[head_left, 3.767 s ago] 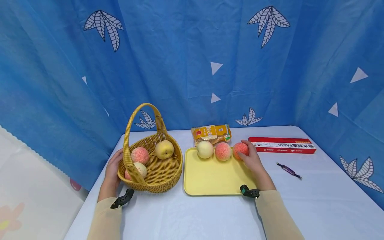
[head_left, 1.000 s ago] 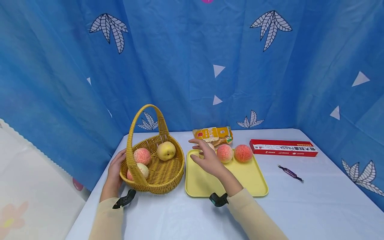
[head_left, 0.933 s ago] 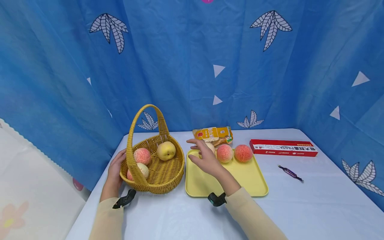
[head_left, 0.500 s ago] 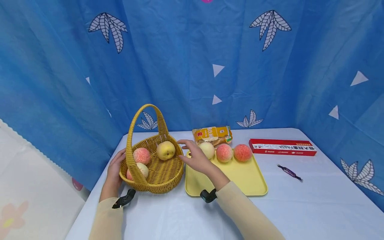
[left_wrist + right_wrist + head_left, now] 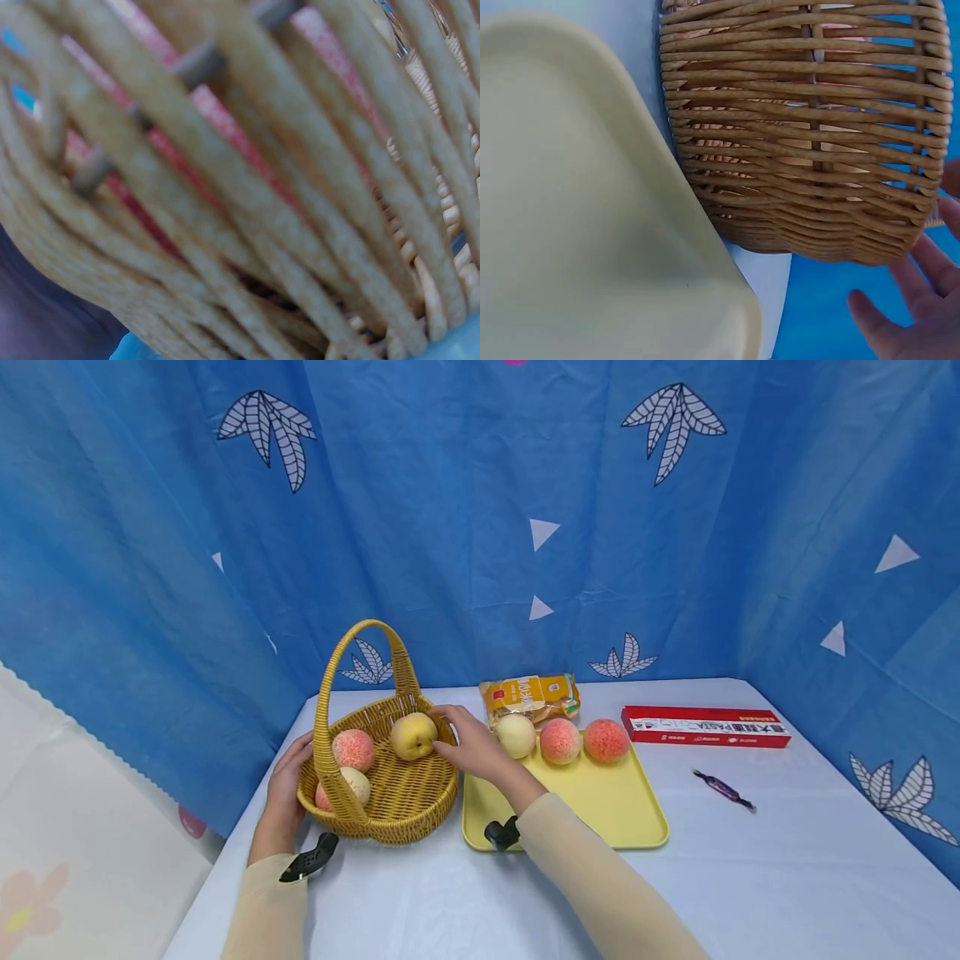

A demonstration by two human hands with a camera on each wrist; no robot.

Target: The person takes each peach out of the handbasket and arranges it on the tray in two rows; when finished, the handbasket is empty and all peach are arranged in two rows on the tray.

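Observation:
A yellow wicker basket [image 5: 408,828] with a tall handle stands left of the tray. My left hand [image 5: 283,781] rests against its left side, fingertips at the rim; the left wrist view is filled by the wicker. Inside lie a speckled pink peach [image 5: 353,750], a pale-and-pink peach [image 5: 358,783] partly behind the handle, and a round yellow fruit [image 5: 413,737] with a dark dimple. My right hand [image 5: 480,747] reaches over the right rim, thumb and fingers spread right at the yellow fruit. In the right wrist view, the spread fingers [image 5: 874,319] show beyond the basket wall.
A yellow tray [image 5: 592,818] carries a pale peach [image 5: 515,736], a pink peach [image 5: 560,742] and a redder peach [image 5: 607,741] along its far edge. Behind it lies an orange food packet [image 5: 532,696]. To the right are a red pasta box [image 5: 705,727] and a purple wrapped candy [image 5: 723,790].
My right hand has left the redder peach on the tray and moved left, past the pale peach, to the yellow fruit in the basket. My left hand stays at the basket.

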